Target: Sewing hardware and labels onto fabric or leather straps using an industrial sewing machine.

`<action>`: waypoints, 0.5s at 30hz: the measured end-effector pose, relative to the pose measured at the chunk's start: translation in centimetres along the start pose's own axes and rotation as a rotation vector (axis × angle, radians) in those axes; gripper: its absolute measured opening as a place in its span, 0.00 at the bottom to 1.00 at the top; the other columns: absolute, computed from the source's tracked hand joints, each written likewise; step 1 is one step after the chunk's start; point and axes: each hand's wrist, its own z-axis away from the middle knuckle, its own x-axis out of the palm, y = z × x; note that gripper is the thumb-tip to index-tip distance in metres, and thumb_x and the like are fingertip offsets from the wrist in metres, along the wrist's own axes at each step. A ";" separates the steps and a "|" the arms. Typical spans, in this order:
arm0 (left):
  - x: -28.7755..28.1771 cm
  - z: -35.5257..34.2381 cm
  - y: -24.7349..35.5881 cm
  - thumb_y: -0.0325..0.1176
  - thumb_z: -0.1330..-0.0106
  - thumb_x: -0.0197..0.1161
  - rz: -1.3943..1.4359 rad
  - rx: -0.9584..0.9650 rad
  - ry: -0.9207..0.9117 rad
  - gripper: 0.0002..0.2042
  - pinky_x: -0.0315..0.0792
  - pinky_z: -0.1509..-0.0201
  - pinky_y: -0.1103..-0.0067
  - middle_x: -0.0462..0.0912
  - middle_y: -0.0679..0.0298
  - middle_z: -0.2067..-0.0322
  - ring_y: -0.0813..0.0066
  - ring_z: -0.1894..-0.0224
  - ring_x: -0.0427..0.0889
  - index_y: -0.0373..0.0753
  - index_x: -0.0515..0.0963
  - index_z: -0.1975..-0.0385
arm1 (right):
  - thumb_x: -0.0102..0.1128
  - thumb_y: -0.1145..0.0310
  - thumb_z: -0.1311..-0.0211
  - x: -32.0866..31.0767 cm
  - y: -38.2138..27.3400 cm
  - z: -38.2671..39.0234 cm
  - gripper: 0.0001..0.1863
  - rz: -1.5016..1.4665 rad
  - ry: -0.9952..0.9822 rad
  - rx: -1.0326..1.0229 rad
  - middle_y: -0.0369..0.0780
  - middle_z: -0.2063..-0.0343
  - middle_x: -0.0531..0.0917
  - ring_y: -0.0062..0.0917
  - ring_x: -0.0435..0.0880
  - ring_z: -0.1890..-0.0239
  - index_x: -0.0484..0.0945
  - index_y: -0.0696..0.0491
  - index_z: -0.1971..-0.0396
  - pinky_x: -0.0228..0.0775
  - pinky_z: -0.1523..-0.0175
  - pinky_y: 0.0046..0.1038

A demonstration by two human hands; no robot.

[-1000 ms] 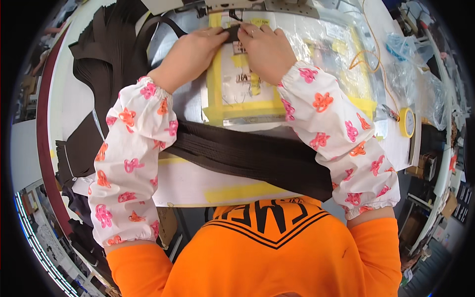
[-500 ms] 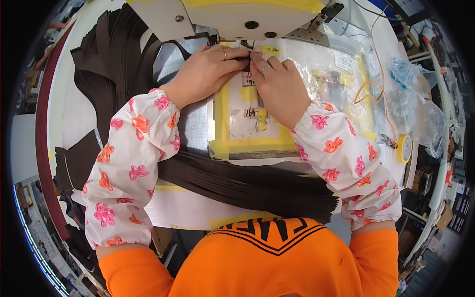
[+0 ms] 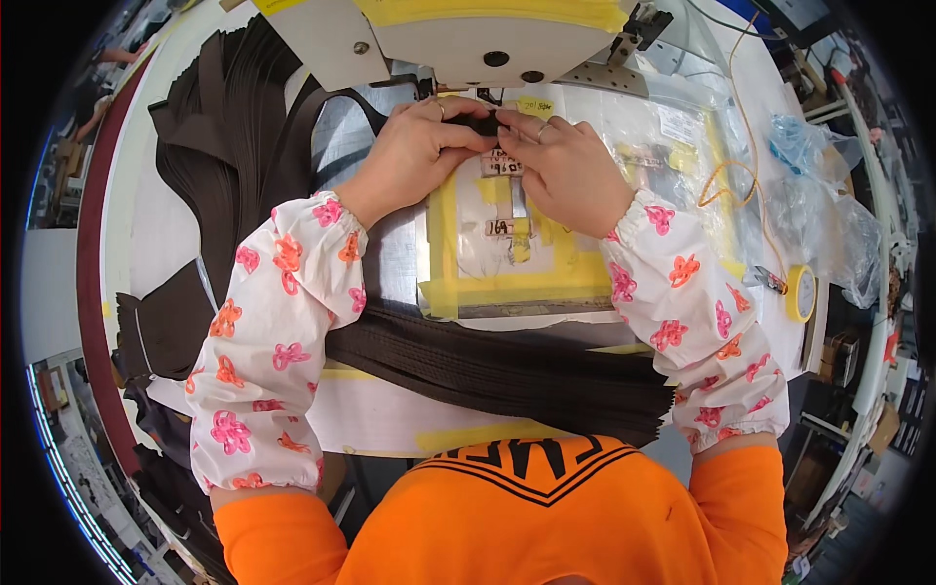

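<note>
A dark brown fabric strip point(image 3: 348, 95) comes in from the left and passes behind my left hand point(image 3: 409, 154). Its end point(image 3: 482, 125) lies between my fingertips, just in front of the needle area of a white sewing machine point(image 3: 439, 44). Thumb and fingers of the left hand are pinched on the strip. My right hand point(image 3: 573, 175) meets it from the other side, its fingertips pressed together on the same end. The fingers partly hide the strip's edge and the machine's foot. Beneath my hands is a machine bed point(image 3: 450, 290) covered with yellow tape and clear film.
Dark strips hang in a large bundle point(image 3: 224, 127) at left; another bundle point(image 3: 507, 370) lies along the near edge. A tied dark stack point(image 3: 168, 327) sits at lower left. On the right are a yellow tape roll point(image 3: 800, 292), small snips point(image 3: 770, 280) and clear plastic bags point(image 3: 824, 200).
The whole view has shifted slightly. My hands stay together at the strip's end; the right fingers have drawn closer together, and more of the taped labels below them shows.
</note>
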 end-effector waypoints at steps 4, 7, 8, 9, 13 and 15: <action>-0.5 0.7 1.1 0.27 0.43 0.58 -0.132 0.047 -0.070 0.10 0.62 0.47 0.68 0.77 0.63 0.52 0.63 0.51 0.74 0.44 0.79 0.62 | 0.51 0.71 0.50 -0.4 -0.7 -0.4 0.20 0.170 -0.102 -0.005 0.38 0.48 0.74 0.27 0.76 0.59 0.75 0.56 0.55 0.64 0.57 0.30; -0.7 0.3 1.4 0.25 0.43 0.57 -0.111 0.034 -0.091 0.12 0.64 0.46 0.69 0.76 0.60 0.52 0.61 0.50 0.73 0.41 0.77 0.59 | 0.51 0.72 0.50 0.2 -0.6 0.5 0.19 0.130 0.019 0.000 0.38 0.49 0.74 0.27 0.76 0.60 0.75 0.56 0.55 0.64 0.58 0.30; -0.6 0.1 1.2 0.24 0.44 0.57 -0.009 -0.029 -0.068 0.13 0.65 0.47 0.70 0.76 0.59 0.53 0.60 0.51 0.74 0.40 0.77 0.59 | 0.51 0.72 0.51 0.3 -0.6 0.4 0.17 0.134 0.027 -0.015 0.40 0.51 0.75 0.27 0.77 0.60 0.75 0.57 0.58 0.63 0.58 0.30; -0.5 -0.3 1.0 0.23 0.45 0.58 0.096 -0.089 -0.044 0.13 0.66 0.48 0.70 0.77 0.58 0.54 0.58 0.52 0.74 0.39 0.77 0.59 | 0.52 0.72 0.51 0.3 -0.7 0.0 0.16 0.150 0.031 -0.027 0.41 0.52 0.76 0.27 0.77 0.61 0.75 0.57 0.59 0.63 0.58 0.30; -0.1 -1.0 1.0 0.21 0.48 0.59 0.107 -0.042 0.049 0.10 0.73 0.55 0.70 0.80 0.57 0.64 0.57 0.60 0.78 0.37 0.77 0.66 | 0.52 0.72 0.51 -0.6 -1.5 -1.0 0.11 0.194 -0.070 -0.006 0.45 0.56 0.77 0.26 0.79 0.65 0.75 0.57 0.65 0.62 0.58 0.30; -0.4 -1.0 -0.6 0.24 0.47 0.58 0.132 -0.061 -0.106 0.11 0.69 0.55 0.69 0.79 0.58 0.62 0.58 0.57 0.77 0.40 0.76 0.63 | 0.52 0.72 0.51 -0.8 -1.9 -1.7 0.10 0.214 -0.143 -0.005 0.45 0.56 0.77 0.26 0.80 0.66 0.75 0.56 0.66 0.62 0.58 0.29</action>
